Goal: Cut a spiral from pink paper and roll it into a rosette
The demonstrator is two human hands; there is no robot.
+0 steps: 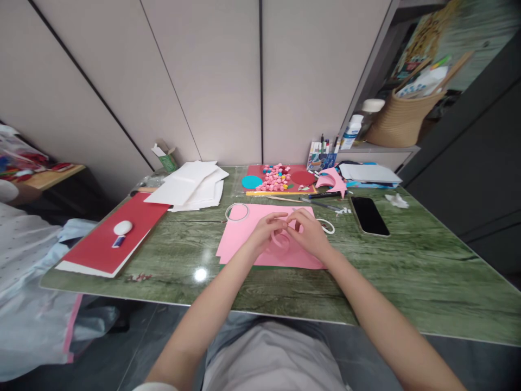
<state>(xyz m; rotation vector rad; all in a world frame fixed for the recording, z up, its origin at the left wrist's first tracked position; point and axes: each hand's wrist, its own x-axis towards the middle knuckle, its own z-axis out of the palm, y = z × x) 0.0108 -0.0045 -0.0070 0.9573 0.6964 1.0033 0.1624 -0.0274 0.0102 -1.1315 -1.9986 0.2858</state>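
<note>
Over a stack of pink paper sheets, my left hand and my right hand meet with their fingertips pinched together. Between them is a thin pink paper strip, which hangs in a curl below the fingers. The exact spot each hand grips is partly covered by the fingers. A white ring lies on the upper left part of the pink sheets. Just right of my right hand, a white loop handle sticks out; the rest of it is hidden.
Behind the sheets lie many small pink paper pieces, a yellow pencil and a cut pink scrap. A phone is at right. White sheets and a red sheet bearing a glue stick are at left.
</note>
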